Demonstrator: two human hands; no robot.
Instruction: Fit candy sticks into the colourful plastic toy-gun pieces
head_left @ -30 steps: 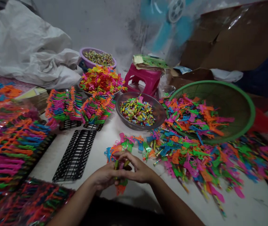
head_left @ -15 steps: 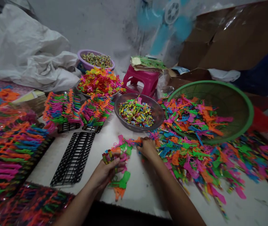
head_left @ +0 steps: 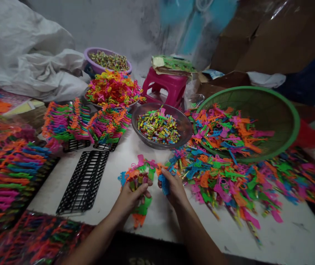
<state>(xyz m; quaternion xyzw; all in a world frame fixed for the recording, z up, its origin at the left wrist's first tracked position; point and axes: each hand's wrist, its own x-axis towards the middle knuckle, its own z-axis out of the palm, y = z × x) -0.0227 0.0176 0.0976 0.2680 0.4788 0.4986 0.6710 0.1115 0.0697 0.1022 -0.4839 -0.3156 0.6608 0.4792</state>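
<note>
Left hand (head_left: 131, 197) clamps a bunch of toy pieces (head_left: 136, 176), sticking up above the fist. Right hand (head_left: 174, 187) pinches a blue piece (head_left: 165, 184), just beside the bunch, above the white table (head_left: 284, 239).

A metal bowl (head_left: 161, 127) of small wrapped pieces sits mid-table (head_left: 284, 235). Right of the bowl, a tilted basket (head_left: 270, 114) spills plastic toys (head_left: 223, 176) across the table. Left of the bowl stand filled racks (head_left: 85, 123), with an empty rack (head_left: 84, 182) in front of them. Behind the bowl is a stool (head_left: 165, 86). In front of the bowl, two hands hold toys.
</note>
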